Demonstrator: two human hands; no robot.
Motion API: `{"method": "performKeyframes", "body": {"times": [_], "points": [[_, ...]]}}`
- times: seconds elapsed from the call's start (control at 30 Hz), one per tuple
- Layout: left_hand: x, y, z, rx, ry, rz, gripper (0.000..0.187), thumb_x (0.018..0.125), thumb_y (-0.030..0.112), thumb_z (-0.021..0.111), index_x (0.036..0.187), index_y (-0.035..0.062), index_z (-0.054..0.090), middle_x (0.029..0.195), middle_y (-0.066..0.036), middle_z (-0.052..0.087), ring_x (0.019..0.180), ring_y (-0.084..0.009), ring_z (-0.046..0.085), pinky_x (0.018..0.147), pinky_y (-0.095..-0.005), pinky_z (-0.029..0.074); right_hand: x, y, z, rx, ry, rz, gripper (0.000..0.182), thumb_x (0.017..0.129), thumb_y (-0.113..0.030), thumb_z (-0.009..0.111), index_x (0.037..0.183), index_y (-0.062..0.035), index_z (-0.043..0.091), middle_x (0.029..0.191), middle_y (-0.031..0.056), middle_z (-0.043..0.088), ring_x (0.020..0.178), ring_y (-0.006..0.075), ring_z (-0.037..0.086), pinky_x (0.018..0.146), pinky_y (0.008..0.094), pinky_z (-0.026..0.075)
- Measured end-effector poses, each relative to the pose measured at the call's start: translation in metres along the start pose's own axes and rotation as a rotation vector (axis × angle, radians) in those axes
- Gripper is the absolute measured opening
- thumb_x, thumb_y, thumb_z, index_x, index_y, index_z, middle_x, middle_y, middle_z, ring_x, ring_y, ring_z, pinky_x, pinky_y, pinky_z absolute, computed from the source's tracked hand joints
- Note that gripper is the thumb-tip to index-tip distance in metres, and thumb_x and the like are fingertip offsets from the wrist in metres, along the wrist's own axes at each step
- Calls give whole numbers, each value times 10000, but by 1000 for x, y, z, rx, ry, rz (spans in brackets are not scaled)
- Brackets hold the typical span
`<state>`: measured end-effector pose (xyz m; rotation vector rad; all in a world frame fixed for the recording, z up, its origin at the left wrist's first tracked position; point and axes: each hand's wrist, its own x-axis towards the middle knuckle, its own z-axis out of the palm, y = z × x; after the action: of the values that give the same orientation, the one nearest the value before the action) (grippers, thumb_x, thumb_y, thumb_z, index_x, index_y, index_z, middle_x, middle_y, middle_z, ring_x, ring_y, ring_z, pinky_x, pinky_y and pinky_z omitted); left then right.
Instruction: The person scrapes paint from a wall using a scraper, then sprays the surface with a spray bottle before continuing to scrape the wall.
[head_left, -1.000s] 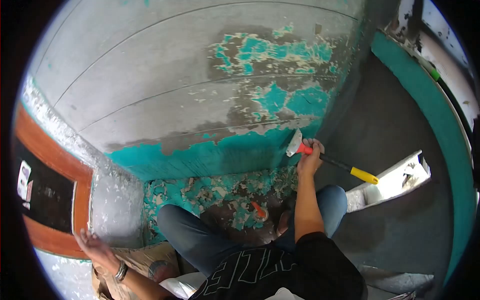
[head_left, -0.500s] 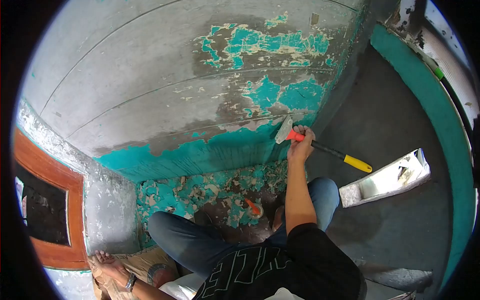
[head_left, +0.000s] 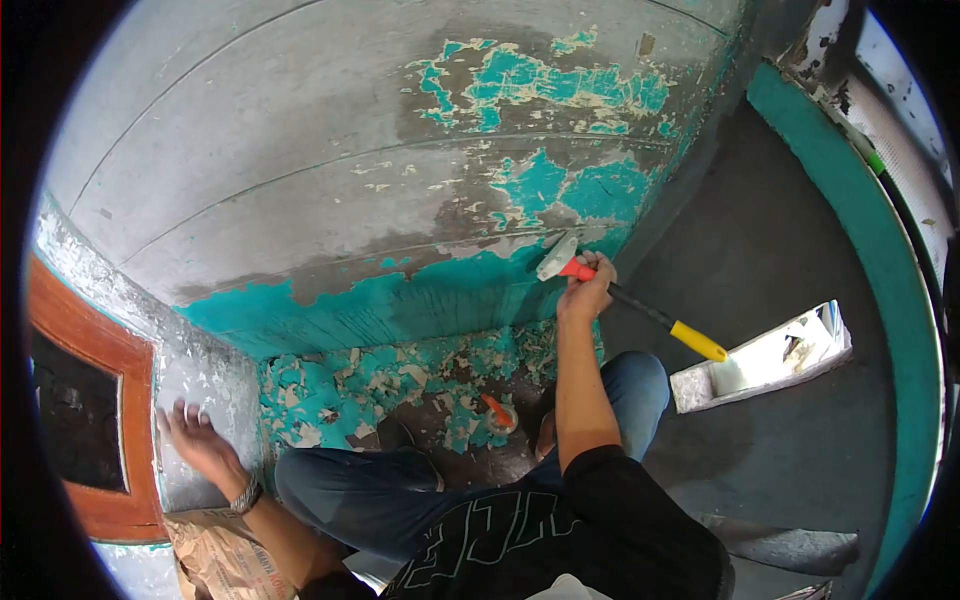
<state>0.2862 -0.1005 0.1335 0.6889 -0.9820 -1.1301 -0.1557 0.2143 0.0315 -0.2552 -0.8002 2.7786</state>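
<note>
My right hand (head_left: 588,290) is wrapped round the long-handled scraper (head_left: 648,308), near its red neck. The tool's pale head (head_left: 558,257) is at the wall (head_left: 400,300), by the border of teal paint and bare grey; its yellow grip end points right. Away to the left, my left hand (head_left: 200,440) is raised with fingers spread and holds nothing, beside the whitish pillar and above a brown paper sack (head_left: 225,560). Peeled teal flakes (head_left: 340,385) cover the floor at the wall's foot.
An orange-handled tool (head_left: 497,411) lies among the flakes between my legs. A wooden frame (head_left: 140,430) stands at the left. On the right, a rectangular opening (head_left: 765,360) cuts through the dark grey surface (head_left: 790,240), which has a teal edge strip (head_left: 895,270).
My left hand has lifted off the paper sack and moved up and left, fingers spreading. My right hand and the scraper have shifted slightly left in view.
</note>
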Motion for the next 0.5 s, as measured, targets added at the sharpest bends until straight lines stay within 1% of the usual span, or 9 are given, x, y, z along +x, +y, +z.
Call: {"method": "performKeyframes", "body": {"times": [0.07, 0.13, 0.2, 0.23, 0.3, 0.37, 0.43, 0.47, 0.5], "points": [[-1, -16, 33, -10, -61, -40, 539, 913, 193, 492, 1382, 52, 267, 1028, -79, 543, 770, -124, 483, 639, -241, 377, -10, 7, 4, 31, 20, 0, 141, 901, -114, 451, 929, 8, 516, 823, 87, 581, 727, 167, 573, 696, 301, 504], [-11, -33, 66, 1, -81, -56, 570, 893, 161, 525, 1383, 41, 259, 991, -80, 561, 750, -119, 520, 602, -224, 400, -22, 21, 3, 87, -68, 6, 119, 896, -112, 451, 886, -10, 512, 810, 86, 576, 704, 161, 559, 666, 297, 491], [-13, -71, 69, 97, -159, -18, 573, 897, 175, 522, 1385, 39, 253, 967, -76, 571, 744, -113, 534, 577, -222, 412, -45, 48, 0, -4, -132, 135, 124, 899, -133, 476, 873, -16, 509, 799, 72, 571, 720, 155, 556, 674, 287, 488], [-19, -72, 77, 92, -158, -17, 573, 897, 175, 522, 1385, 39, 253, 967, -76, 571, 744, -113, 534, 577, -222, 412, -61, 65, 6, 59, -167, 143, 125, 896, -136, 492, 856, -20, 515, 795, 73, 575, 712, 160, 561, 674, 290, 490], [-40, -69, 98, 160, -151, -141, 529, 903, 192, 509, 1363, 29, 306, 927, -64, 573, 710, -101, 537, 541, -209, 414, -98, 96, 20, 102, -206, 231, 130, 890, -144, 524, 844, -23, 531, 818, 83, 589, 716, 171, 572, 680, 294, 493], [-41, -83, 101, 215, -215, -103, 482, 905, 200, 510, 1328, 23, 361, 903, -57, 572, 689, -94, 534, 528, -204, 412, -128, 98, 24, 90, -208, 317, 132, 886, -148, 540, 849, -21, 540, 845, 91, 598, 727, 177, 579, 685, 296, 495], [-42, -86, 106, 265, -264, -65, 441, 907, 208, 511, 1294, 17, 415, 880, -49, 571, 669, -86, 530, 516, -199, 410, -142, 93, 21, -215, -487, 335, 130, 877, -133, 568, 888, -4, 583, 908, 122, 605, 757, 196, 586, 710, 309, 485], [-48, -85, 110, 306, -387, -95, 404, 908, 216, 516, 1254, 14, 455, 858, -39, 569, 660, -82, 529, 520, -198, 412, -135, 91, 17, -224, -500, 347, 130, 877, -133, 568, 888, -4, 583, 908, 122, 605, 757, 196, 586, 710, 309, 485], [-56, -85, 113, 346, -510, -134, 372, 909, 224, 522, 1213, 11, 496, 836, -29, 568, 652, -78, 527, 525, -197, 414, -121, 84, 6, -524, -676, -80, 148, 879, -151, 575, 914, -9, 597, 935, 121, 608, 794, 200, 587, 707, 308, 484]]}}
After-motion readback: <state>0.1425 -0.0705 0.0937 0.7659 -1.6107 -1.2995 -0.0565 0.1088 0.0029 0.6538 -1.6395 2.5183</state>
